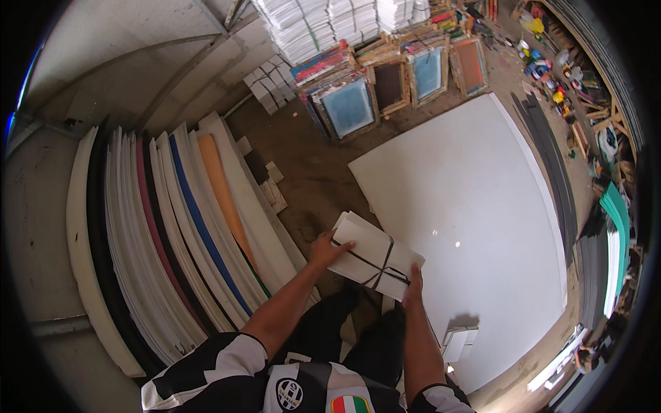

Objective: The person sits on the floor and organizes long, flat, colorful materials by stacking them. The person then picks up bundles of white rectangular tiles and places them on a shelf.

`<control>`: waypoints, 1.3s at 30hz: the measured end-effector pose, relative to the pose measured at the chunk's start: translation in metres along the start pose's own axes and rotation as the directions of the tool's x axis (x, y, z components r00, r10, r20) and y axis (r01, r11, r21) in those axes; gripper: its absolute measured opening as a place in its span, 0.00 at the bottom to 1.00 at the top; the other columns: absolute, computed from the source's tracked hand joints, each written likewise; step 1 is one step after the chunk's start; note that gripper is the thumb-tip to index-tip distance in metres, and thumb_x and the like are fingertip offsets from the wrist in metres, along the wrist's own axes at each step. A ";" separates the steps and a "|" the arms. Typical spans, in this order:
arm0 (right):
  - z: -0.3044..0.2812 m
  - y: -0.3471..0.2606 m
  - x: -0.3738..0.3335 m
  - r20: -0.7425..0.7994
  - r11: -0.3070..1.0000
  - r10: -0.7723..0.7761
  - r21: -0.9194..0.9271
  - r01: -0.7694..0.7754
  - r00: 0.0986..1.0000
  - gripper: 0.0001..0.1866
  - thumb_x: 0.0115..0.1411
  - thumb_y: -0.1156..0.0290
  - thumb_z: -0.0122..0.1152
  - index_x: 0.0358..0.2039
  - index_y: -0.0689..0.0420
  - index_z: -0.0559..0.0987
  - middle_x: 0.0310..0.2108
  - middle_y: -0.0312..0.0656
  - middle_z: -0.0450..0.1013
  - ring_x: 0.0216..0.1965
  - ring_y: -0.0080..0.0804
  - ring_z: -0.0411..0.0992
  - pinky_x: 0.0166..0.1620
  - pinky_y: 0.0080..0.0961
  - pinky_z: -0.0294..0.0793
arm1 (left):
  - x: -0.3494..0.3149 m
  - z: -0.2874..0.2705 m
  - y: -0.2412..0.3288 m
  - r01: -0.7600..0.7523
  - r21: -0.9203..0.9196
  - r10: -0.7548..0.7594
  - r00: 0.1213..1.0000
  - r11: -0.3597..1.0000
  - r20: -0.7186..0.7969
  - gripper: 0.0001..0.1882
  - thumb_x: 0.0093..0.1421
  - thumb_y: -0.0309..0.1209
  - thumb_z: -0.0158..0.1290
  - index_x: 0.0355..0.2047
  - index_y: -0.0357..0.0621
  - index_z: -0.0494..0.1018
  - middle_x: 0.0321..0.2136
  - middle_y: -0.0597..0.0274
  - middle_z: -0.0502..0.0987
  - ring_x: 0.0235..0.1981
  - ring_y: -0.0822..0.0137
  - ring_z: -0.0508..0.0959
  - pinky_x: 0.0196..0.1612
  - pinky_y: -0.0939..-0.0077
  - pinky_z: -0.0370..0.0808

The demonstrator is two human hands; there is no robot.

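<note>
Between my two hands is a bundle of white sheets (365,239), tied crosswise with dark straps that meet in a knot near its right part. My left hand (329,249) grips the bundle's left end, thumb on top. At the opposite end my right hand (414,288) holds the edge, with the thumb along its side and most fingers hidden underneath. The bundle is held tilted in front of my legs, beside a large white sheet stack (468,186). A smaller white bundle (460,343) rests on that stack near its front edge.
Upright sheets in white, black, blue and orange (224,193) lean along the left wall. Framed screens (348,108) stand at the back before tall white stacks (296,27). Colourful containers and clutter (551,79) line the far right; dark strips (551,165) lie beside the big sheets.
</note>
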State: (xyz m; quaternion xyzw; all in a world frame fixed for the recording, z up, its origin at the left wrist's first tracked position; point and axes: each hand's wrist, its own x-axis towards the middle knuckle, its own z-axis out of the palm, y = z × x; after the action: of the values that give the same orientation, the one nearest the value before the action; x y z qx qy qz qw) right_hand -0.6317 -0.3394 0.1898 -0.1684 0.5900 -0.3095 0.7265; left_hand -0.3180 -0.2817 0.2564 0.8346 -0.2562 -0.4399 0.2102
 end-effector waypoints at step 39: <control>0.715 0.071 0.219 0.364 0.915 0.377 -0.291 -0.281 0.852 0.30 0.64 0.57 0.66 0.62 0.51 0.68 0.54 0.33 0.73 0.54 0.31 0.72 0.53 0.35 0.74 | 0.425 -0.599 -0.060 0.057 0.034 -0.049 0.977 0.998 -0.209 0.44 0.45 0.58 0.69 0.61 0.55 0.74 0.56 0.48 0.76 0.61 0.42 0.70 0.63 0.57 0.67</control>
State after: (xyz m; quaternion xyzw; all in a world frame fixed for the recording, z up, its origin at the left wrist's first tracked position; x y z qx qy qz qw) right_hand 0.0984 -0.5143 0.1578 -0.2076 0.4747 -0.0677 0.8526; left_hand 0.4061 -0.4203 0.2696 0.8867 -0.2192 -0.3504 0.2073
